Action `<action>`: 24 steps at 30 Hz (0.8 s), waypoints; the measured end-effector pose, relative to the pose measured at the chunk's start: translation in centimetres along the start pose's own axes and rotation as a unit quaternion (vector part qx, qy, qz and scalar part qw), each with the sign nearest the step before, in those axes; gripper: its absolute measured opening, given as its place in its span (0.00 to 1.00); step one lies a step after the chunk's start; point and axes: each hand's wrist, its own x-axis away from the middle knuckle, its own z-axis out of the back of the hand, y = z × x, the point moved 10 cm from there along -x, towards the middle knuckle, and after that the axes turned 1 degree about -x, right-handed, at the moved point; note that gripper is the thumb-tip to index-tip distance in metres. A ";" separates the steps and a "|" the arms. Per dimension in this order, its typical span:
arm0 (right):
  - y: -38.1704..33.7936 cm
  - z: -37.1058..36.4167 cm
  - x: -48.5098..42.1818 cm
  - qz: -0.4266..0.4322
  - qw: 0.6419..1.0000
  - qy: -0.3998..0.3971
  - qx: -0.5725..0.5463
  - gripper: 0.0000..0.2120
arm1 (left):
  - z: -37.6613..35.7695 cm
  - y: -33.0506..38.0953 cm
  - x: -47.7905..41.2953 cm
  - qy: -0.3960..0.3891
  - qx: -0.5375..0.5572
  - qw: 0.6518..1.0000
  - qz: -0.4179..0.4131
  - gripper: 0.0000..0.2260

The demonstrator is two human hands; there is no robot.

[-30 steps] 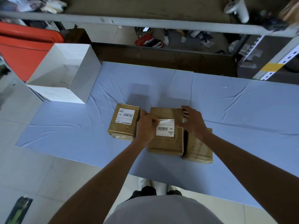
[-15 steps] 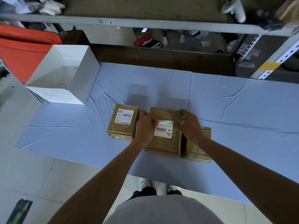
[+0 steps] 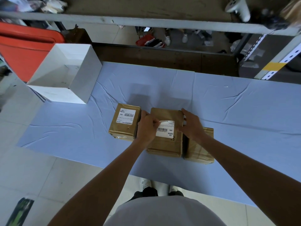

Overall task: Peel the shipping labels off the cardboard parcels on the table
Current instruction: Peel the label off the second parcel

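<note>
Three brown parcels sit in a row at the centre of the frame, on the blue-covered table point(image 3: 236, 108). The left hand point(image 3: 147, 126) pinches the upper left corner of the label point(image 3: 166, 130) on the middle parcel point(image 3: 164, 145). That corner is lifted and curled back, while the rest of the label lies flat. The right hand point(image 3: 191, 126) grips the middle parcel at its upper right corner, with the fingers point(image 3: 184, 112) curled over the far edge and the thumb on top, just beside the label. The left parcel point(image 3: 123, 129) sits against the back of the left hand and carries a second label point(image 3: 125, 116), fully stuck down. The right parcel point(image 3: 200, 149) shows no label on the faces in view.

The label looks like thin paper and would likely tear if yanked. A slow pull, kept low and folded back toward the lower right, should suit it. The best hold is the freed corner, regripped close to the peel line as the peel advances. The parcel seems light and stiff and could slide on the cloth or lift with the pull, so the right hand's hold matters.
</note>
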 end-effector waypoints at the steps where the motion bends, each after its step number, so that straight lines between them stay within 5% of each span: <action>1: 0.0 0.0 0.0 -0.001 1.000 0.000 -0.002 0.46 | 0.2 0.1 0.1 0.003 -0.004 1.000 -0.002 0.06; 24: -0.8 0.2 0.5 0.018 0.999 0.009 0.031 0.42 | 0.2 0.0 -0.2 -0.015 0.005 1.000 -0.006 0.06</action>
